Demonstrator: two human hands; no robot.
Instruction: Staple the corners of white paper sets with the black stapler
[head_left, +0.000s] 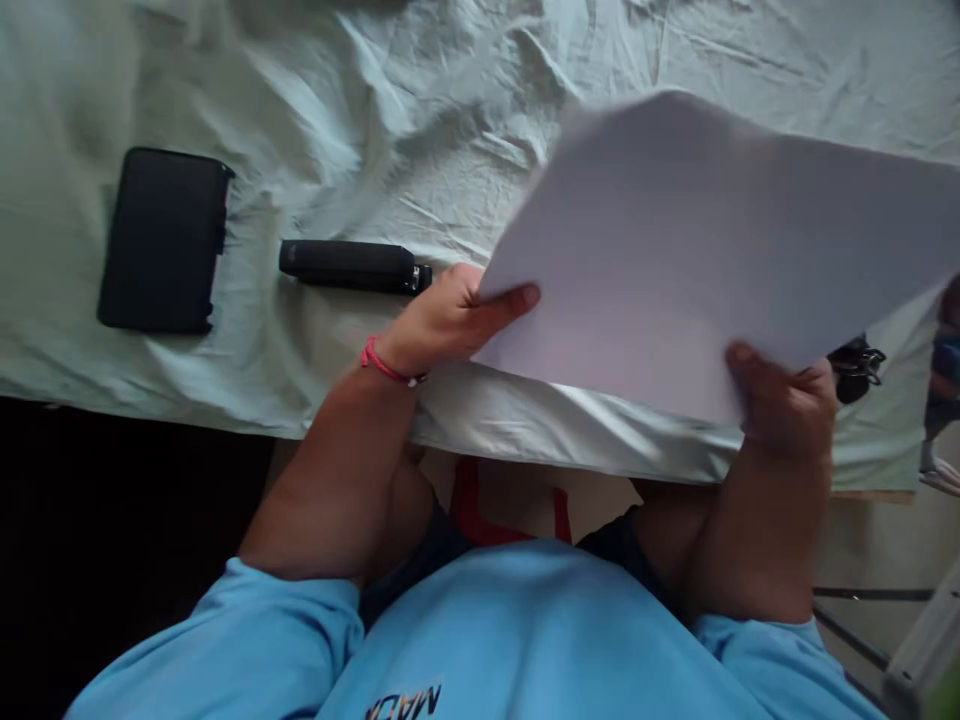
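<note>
Both of my hands hold white paper (637, 230) above the cloth-covered table; whether it is one sheet or a stack I cannot tell. My left hand (457, 315), with a red string bracelet at the wrist, pinches the left edge, thumb on top. At the lower right edge my right hand (784, 395) grips the paper, its thumb lying on the upper face and the fingers hidden below. A black stapler (349, 264) lies just left of my left hand. Partly covered by the paper, a small dark object with metal rings (859, 370) sits beside my right hand.
A flat black case (166, 240) rests farther left on the wrinkled pale green cloth (315, 130). The table's front edge runs close before my body. Beyond the right edge are some dark and coloured items (946, 360) and a grey metal frame (926, 640).
</note>
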